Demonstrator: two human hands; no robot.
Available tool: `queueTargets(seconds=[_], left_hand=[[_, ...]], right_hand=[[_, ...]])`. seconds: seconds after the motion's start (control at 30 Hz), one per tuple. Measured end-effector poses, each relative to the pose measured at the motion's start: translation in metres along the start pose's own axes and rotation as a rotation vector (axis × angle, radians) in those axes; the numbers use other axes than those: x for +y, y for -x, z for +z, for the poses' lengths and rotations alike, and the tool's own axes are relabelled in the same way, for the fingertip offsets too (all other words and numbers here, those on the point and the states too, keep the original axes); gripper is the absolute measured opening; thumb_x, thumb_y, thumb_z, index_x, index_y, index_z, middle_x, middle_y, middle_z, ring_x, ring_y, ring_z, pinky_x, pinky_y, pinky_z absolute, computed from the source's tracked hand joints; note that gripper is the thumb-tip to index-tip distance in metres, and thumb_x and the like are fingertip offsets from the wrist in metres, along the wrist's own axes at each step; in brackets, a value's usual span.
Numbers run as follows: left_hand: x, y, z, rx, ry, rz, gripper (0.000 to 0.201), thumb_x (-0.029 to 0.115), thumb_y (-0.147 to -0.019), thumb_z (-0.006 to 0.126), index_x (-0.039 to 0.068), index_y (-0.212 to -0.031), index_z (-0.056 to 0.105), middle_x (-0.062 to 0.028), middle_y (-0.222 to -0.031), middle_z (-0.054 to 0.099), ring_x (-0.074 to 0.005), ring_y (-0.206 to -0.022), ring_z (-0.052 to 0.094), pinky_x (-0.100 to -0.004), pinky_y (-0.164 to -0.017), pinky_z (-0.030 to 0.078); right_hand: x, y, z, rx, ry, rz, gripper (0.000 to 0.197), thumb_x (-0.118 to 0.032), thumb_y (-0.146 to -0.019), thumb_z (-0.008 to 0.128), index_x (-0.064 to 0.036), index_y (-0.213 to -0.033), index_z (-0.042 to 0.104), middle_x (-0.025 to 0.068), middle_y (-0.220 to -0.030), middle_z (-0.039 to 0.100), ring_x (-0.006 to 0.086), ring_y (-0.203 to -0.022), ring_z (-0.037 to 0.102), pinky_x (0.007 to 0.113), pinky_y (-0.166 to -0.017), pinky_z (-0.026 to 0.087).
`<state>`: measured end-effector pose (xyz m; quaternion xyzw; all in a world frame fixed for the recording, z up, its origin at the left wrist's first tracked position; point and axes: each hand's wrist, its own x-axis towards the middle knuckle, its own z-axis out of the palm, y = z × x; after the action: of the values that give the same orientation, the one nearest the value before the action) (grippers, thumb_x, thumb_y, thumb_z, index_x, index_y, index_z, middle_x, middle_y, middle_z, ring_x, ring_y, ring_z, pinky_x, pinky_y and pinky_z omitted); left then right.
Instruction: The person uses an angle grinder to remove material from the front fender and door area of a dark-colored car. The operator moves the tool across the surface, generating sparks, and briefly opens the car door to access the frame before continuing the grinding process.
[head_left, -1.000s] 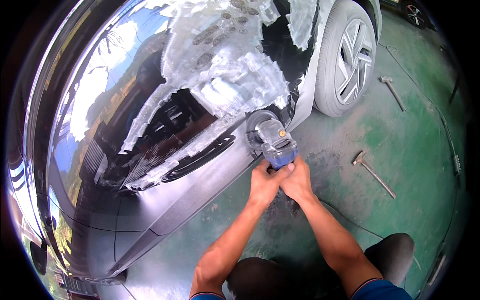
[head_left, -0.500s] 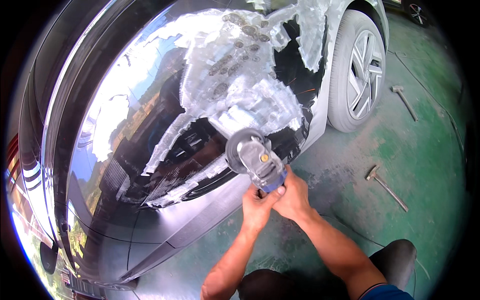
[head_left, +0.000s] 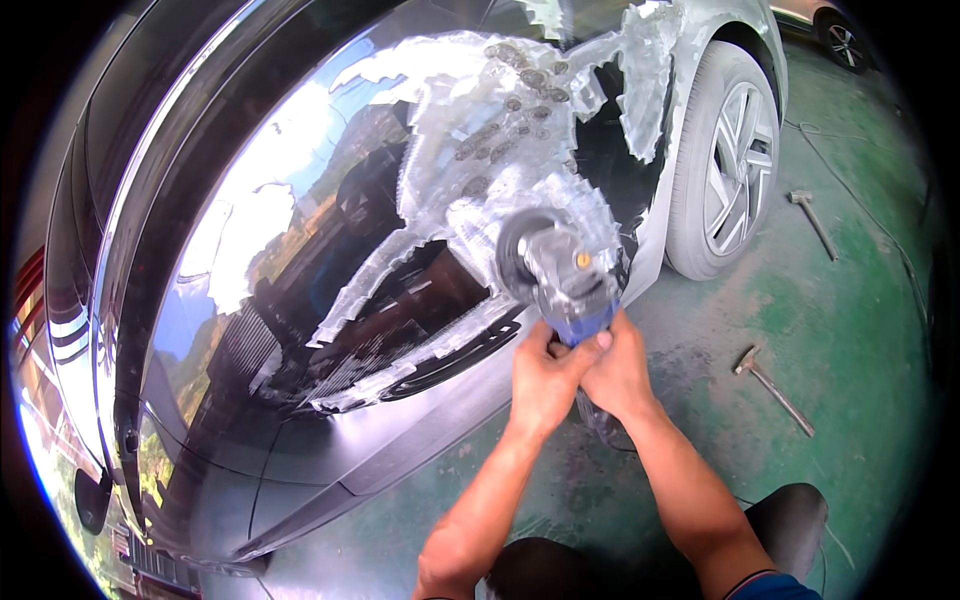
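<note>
The fingers of the left hand (head_left: 545,387) and right hand (head_left: 619,376) are wrapped around the grinder (head_left: 568,275), closed on the blue part of its body, the left thumb laid across toward the right hand; their tips curl out of sight. The grinder points away from the person, in front of the car's side, its round disc (head_left: 517,255) over the lower part of the scuffed silvery patch (head_left: 450,140); whether the two touch, one cannot tell. Around that patch the panel (head_left: 375,215) is glossy black. To the right stands the wheel (head_left: 735,165), and beyond it, on the green floor (head_left: 700,470), lie two hammers, one near the wheel (head_left: 818,228), the other nearer the person (head_left: 780,397)
</note>
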<state>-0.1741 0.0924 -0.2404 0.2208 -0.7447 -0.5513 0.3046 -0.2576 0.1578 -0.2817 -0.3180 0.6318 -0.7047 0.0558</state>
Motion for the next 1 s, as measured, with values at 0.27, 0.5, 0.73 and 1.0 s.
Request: queueTargets(seconds=[0.27,0.5,0.73,1.0], left_hand=[[0.039,0.039,-0.044,0.19,0.222,0.139,0.056,0.017,-0.086,0.076,-0.008,-0.131,0.055,-0.0149,-0.124,0.065,-0.0244,-0.116,0.062,-0.0385,-0.105,0.046],[0.066,-0.002,-0.022,0.055,0.061,0.037,0.058,0.024,-0.084,0.081,-0.007,-0.128,0.058,-0.0103,-0.117,0.065,-0.0163,-0.105,0.059,-0.0317,-0.097,0.045],[0.058,0.016,-0.013,0.162,0.133,0.127,0.057,0.023,-0.086,0.079,-0.009,-0.128,0.058,-0.0142,-0.12,0.065,-0.02,-0.112,0.061,-0.0343,-0.102,0.045],[0.054,0.002,-0.002,0.107,-0.047,0.128,0.052,0.024,-0.087,0.077,-0.009,-0.123,0.06,-0.0117,-0.113,0.066,-0.0169,-0.105,0.059,-0.0319,-0.097,0.045]], right_hand=[[-0.075,0.0,0.025,-0.347,0.042,-0.14,0.058,-0.025,-0.073,0.079,0.0036,-0.117,0.054,0.026,-0.092,0.07,0.0467,-0.09,0.068,0.05,-0.079,0.055],[-0.074,-0.026,0.005,-0.126,-0.074,-0.046,0.047,-0.02,-0.076,0.075,0.0025,-0.113,0.056,0.0256,-0.089,0.07,0.0475,-0.09,0.067,0.051,-0.078,0.054],[-0.057,-0.023,0.006,-0.237,-0.07,-0.2,0.049,-0.02,-0.074,0.075,0.0031,-0.114,0.058,0.0274,-0.096,0.07,0.0472,-0.095,0.067,0.05,-0.081,0.054],[-0.033,-0.028,0.0,-0.153,-0.068,-0.157,0.047,-0.021,-0.076,0.074,0.0022,-0.114,0.059,0.0275,-0.099,0.07,0.0471,-0.096,0.067,0.049,-0.085,0.053]])
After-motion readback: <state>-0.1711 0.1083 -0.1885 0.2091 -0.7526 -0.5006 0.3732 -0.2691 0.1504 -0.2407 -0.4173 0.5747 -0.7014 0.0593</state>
